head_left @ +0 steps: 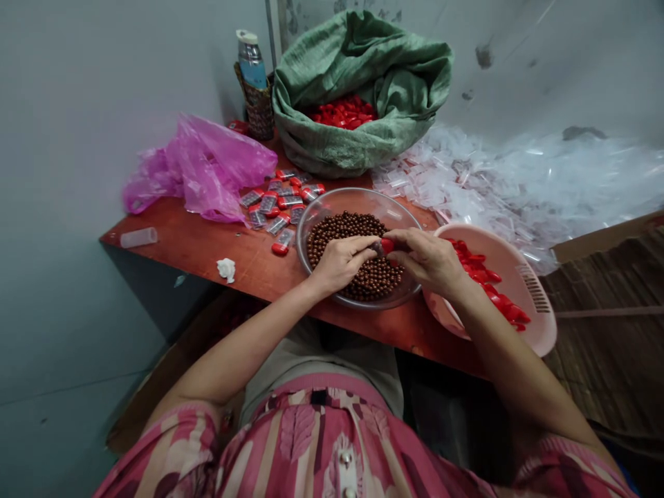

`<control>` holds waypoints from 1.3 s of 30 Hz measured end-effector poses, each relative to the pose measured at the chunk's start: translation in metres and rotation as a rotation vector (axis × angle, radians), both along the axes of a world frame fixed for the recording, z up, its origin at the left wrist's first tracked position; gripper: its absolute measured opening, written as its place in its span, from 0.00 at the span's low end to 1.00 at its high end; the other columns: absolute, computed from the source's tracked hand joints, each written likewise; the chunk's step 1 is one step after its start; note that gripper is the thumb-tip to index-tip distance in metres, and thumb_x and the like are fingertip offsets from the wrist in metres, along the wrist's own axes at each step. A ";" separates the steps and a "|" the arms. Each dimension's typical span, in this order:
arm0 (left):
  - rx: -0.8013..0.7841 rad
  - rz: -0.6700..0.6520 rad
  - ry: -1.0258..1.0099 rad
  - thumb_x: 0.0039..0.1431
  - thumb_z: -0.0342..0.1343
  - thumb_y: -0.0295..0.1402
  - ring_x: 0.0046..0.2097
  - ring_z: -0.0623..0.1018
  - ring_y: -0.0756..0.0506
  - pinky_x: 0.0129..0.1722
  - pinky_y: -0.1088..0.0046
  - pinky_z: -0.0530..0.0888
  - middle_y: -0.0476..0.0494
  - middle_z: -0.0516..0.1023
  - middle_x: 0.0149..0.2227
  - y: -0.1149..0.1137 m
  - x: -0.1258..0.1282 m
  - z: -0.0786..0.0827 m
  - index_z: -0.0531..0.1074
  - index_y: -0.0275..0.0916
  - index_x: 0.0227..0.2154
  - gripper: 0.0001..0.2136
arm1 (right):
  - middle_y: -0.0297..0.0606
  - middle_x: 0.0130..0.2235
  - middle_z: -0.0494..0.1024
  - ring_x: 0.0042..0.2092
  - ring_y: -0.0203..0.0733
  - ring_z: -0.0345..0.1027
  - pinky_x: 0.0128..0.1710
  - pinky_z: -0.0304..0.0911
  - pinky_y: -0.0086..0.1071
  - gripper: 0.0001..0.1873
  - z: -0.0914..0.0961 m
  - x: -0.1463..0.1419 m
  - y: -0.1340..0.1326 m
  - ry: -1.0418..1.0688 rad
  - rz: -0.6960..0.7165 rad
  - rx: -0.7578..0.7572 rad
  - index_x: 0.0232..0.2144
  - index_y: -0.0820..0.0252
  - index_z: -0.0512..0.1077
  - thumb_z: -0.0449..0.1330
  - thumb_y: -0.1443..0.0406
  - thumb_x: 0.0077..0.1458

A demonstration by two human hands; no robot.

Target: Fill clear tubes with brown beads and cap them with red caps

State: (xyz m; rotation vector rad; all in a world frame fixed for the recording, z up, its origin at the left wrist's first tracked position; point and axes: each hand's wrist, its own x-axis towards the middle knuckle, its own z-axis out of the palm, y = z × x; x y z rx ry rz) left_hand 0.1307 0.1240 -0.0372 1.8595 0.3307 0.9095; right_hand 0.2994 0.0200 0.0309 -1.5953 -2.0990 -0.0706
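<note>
Over a clear plastic bowl [366, 302] of shiny brown beads [345, 225], my two hands meet. My left hand [337, 263] pinches a small clear container [374, 247] with dark contents, mostly covered by the fingers. A red cap [387, 245] is gripped between the fingertips of my right hand [430, 259], right at the container's end. Whether the cap is fully seated I cannot tell. Several red-capped containers [270, 203] with dark contents lie left of the bowl. A pink basket [544, 330] with loose red caps [501, 304] stands beside my right forearm.
A green sack [332, 149] of red pieces stands behind the bowl. Clear plastic containers [482, 173] are heaped at the back right. On the left are a pink plastic bag [207, 166], an empty clear container [139, 237], crumpled tissue [226, 270] and a bottle [252, 66].
</note>
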 end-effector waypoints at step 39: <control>-0.125 0.062 0.028 0.59 0.54 0.30 0.44 0.81 0.45 0.46 0.73 0.74 0.45 0.83 0.42 -0.005 -0.012 -0.001 0.80 0.38 0.42 0.12 | 0.42 0.37 0.76 0.37 0.40 0.73 0.37 0.70 0.32 0.16 -0.017 -0.015 0.010 0.039 0.015 0.035 0.51 0.57 0.71 0.53 0.67 0.62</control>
